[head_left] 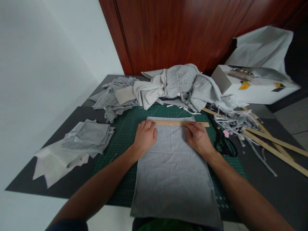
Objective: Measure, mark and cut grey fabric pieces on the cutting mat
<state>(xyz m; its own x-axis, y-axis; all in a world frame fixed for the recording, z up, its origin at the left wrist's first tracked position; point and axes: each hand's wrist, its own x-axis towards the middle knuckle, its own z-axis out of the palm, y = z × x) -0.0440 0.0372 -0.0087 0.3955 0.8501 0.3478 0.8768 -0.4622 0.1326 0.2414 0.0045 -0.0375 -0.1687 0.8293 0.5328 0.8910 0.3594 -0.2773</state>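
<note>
A grey cloth [173, 173] lies flat in front of me, its near end hanging past the table edge. Across its far end runs a wooden ruler [168, 123], a little below the cloth's top edge. My left hand [145, 134] holds the ruler's left end, fingers curled and pressed down on it and the cloth. With bent fingers, my right hand [197, 136] pins the ruler farther right, where its tip sticks out beyond the cloth. Beneath the cloth is a green cutting mat [125, 128]. Black-handled scissors [223, 144] rest right of my right hand.
Grey and white fabric is heaped [178, 83] along the back. Folded grey pieces [91, 133] lie at left on a white piece [57, 160]. On the right are fabric scraps [237, 120], wooden sticks [276, 141] and a white box [255, 91] with pins on top.
</note>
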